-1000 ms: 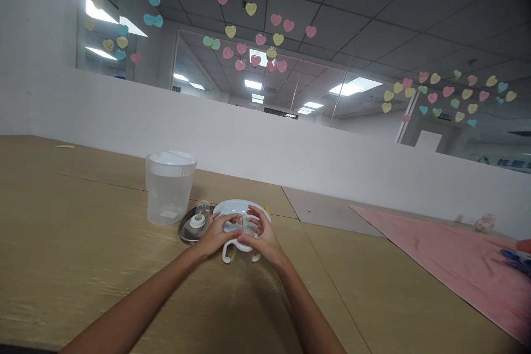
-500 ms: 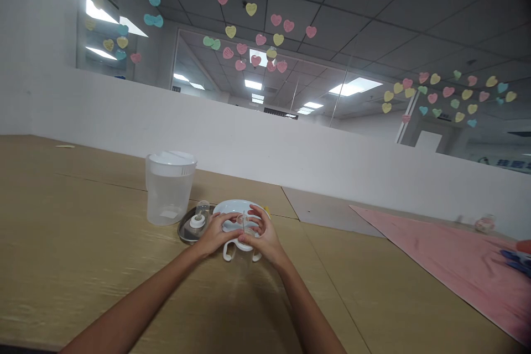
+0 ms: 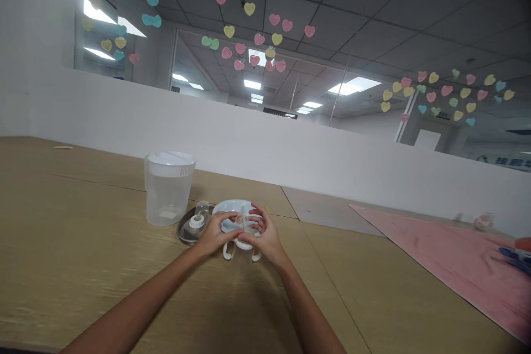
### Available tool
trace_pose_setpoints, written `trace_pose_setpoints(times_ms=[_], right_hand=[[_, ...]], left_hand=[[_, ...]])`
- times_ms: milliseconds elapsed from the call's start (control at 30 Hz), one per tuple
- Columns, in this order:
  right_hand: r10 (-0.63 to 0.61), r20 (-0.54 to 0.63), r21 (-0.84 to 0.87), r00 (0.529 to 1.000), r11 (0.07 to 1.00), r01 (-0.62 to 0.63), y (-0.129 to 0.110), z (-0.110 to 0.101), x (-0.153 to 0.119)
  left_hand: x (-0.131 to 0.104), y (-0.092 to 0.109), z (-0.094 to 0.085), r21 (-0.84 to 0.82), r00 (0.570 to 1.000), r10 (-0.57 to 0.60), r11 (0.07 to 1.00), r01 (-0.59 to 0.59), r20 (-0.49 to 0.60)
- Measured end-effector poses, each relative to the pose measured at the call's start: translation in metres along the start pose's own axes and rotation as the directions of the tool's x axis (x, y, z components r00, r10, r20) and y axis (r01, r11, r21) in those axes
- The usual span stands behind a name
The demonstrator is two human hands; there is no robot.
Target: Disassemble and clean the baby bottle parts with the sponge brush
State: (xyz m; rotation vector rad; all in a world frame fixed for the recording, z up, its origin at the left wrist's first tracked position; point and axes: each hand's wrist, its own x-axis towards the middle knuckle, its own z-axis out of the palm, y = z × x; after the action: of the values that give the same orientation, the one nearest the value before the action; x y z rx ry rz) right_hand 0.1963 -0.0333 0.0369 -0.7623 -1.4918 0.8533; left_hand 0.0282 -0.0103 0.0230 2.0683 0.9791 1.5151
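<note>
Between my hands is a clear baby bottle with two curved white handles [image 3: 227, 253] sticking out toward me. My left hand [image 3: 214, 235] curls around its left side, thumb and fingers near the clear upper part. My right hand [image 3: 266, 237] grips it from the right, its upper fingers bent and partly raised. The thumbs nearly meet at the front. Just behind the hands lies a white dish [image 3: 228, 206], partly hidden by them. To the left, a round metal tray [image 3: 181, 232] carries a white bottle collar [image 3: 196, 222] with a teat and a clear dome cap [image 3: 202, 209].
A translucent lidded pitcher [image 3: 168, 193] stands left of the tray, with some liquid low inside. At the right a pink sheet [image 3: 448, 243] covers the table [image 3: 124, 265]; a blue-and-orange item [image 3: 516, 257] lies on it. A low white wall [image 3: 257, 149] runs behind.
My hands keep nearly the same hold on the bottle. The view has shifted very slightly; nothing else visibly moved.
</note>
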Motion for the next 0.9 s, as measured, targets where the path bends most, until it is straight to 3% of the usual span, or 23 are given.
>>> trace_pose_setpoints(times_ms=[367, 700, 900], right_hand=[[-0.012, -0.028, 0.004, 1.0, 1.0, 0.012, -0.003, 0.001, 0.002], [-0.023, -0.023, -0.027, 0.999, 0.999, 0.022, -0.005, 0.002, 0.002], [-0.065, 0.055, -0.115, 0.996, 0.991, 0.071, -0.008, 0.0, 0.002]], left_hand=[[-0.004, 0.007, 0.001, 0.182, 0.956, 0.288, 0.945, -0.274, -0.057], [-0.009, 0.012, 0.001, 0.211, 0.921, 0.385, 0.906, -0.366, -0.057], [-0.012, 0.013, 0.002, 0.245, 0.884, 0.464, 0.864, -0.44, -0.051]])
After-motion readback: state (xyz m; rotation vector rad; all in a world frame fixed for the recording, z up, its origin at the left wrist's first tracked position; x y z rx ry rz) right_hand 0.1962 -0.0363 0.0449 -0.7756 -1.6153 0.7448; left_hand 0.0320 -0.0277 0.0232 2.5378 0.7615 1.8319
